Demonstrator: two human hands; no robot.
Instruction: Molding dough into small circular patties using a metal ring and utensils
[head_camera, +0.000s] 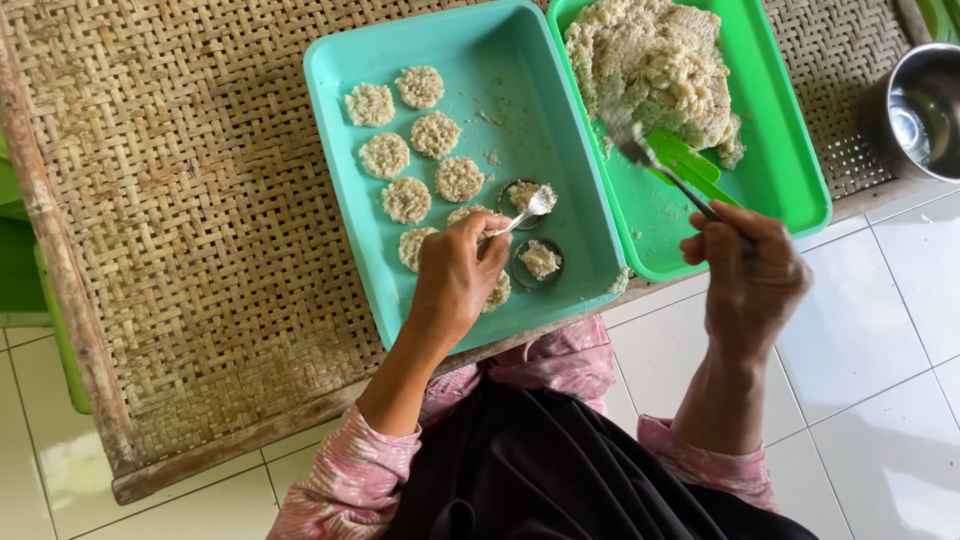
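My left hand (455, 275) grips a small metal spoon (532, 208) whose bowl rests over a round ring mould (521, 195) filled with pale mixture in the teal tray (470, 40). A second filled ring mould (539, 262) lies just below it. Several flat round patties (411, 135) lie in two rows on the tray's left side. My right hand (748, 270) holds a long metal spoon (650, 160) that reaches into the heap of pale mixture (655, 65) in the green tray (790, 130). A green spatula (690, 165) lies beside that heap.
Both trays sit on a woven bamboo mat (180, 200) with a wooden edge. A steel bowl (920, 110) stands at the far right. White floor tiles (880, 340) lie under my knees, and a green object (55, 320) shows at the left edge.
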